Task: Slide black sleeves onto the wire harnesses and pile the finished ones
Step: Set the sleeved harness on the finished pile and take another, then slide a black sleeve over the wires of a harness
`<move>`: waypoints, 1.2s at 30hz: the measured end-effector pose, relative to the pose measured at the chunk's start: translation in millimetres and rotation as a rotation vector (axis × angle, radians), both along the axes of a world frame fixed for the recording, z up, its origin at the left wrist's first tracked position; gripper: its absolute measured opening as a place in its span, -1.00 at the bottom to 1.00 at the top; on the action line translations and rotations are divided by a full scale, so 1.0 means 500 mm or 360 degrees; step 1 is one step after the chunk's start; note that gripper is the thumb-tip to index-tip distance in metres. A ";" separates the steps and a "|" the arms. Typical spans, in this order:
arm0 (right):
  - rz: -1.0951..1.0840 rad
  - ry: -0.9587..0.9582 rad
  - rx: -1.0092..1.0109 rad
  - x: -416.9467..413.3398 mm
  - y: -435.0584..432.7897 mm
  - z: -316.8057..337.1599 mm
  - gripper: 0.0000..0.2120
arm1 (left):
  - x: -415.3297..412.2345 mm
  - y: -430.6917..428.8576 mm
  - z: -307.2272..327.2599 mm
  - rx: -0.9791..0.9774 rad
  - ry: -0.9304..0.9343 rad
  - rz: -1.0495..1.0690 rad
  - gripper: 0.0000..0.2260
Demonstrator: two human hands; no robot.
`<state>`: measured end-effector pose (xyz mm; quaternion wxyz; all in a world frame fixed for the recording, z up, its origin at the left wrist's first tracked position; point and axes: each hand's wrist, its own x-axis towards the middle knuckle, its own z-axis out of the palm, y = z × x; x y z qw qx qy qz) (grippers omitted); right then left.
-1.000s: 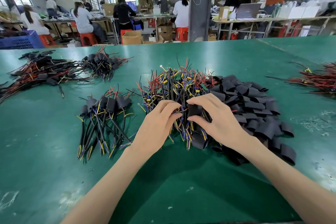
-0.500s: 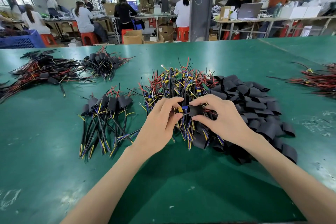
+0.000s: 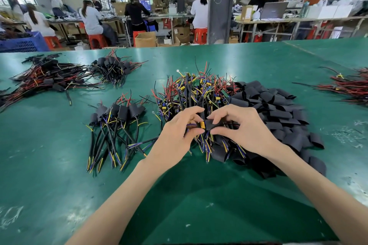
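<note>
**Table.** Green table (image 3: 59,165) is the work surface and carries all stock.

**Stock.** Heap of bare harnesses (image 3: 195,89) sits at centre. Heap of loose sleeves (image 3: 278,109) touches it on the R side. Finished pile (image 3: 117,117) lies L of both heaps, apart from them, w/ sleeved ends pointing away from the person. More wire bundles (image 3: 49,77) lie at far L. A red wire bundle (image 3: 350,85) lies at far R, well apart. Other workers sit at benches behind and are not involved.

**Hands.** Both are over the near edge of the harness heap.
- L hand (image 3: 175,137) pinches one harness (image 3: 202,124) btw thumb and fingertips, at its yellow component.
- R hand (image 3: 245,129) pinches one sleeve (image 3: 212,125) btw thumb and forefinger.

**Key relation.** Sleeve long axis runs L–R, in line w/ the harness end. Sleeve sits directly R of the L hand's pinch, and its L end meets the yellow component. How far the component is inside: cannot tell.

**Judgement.**
- Step in hand: sliding the sleeve on.
- Next move prob. needs a straight push along that axis, R hand toward L hand.
- Drop-off: the finished pile is nearer the L hand, w/ only a few stray wire ends btw.
- Risk: wires rising from the heap below may snag the sleeve end.
</note>
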<state>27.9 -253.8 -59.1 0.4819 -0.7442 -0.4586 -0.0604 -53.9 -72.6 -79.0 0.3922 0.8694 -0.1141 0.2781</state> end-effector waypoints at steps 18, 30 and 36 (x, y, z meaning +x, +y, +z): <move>-0.0074 -0.0392 0.0072 -0.003 0.013 -0.015 -0.89 | 0.007 0.008 0.012 -0.0617 0.0078 -0.0126 -0.55; -0.0076 -0.0522 0.0042 -0.012 0.026 -0.026 -0.89 | 0.006 0.003 0.007 -0.0595 0.0043 0.0036 -0.54; -0.0356 -0.0686 0.0160 -0.005 0.015 -0.007 -0.82 | -0.003 0.034 0.039 -0.0604 -0.0285 0.0267 -0.61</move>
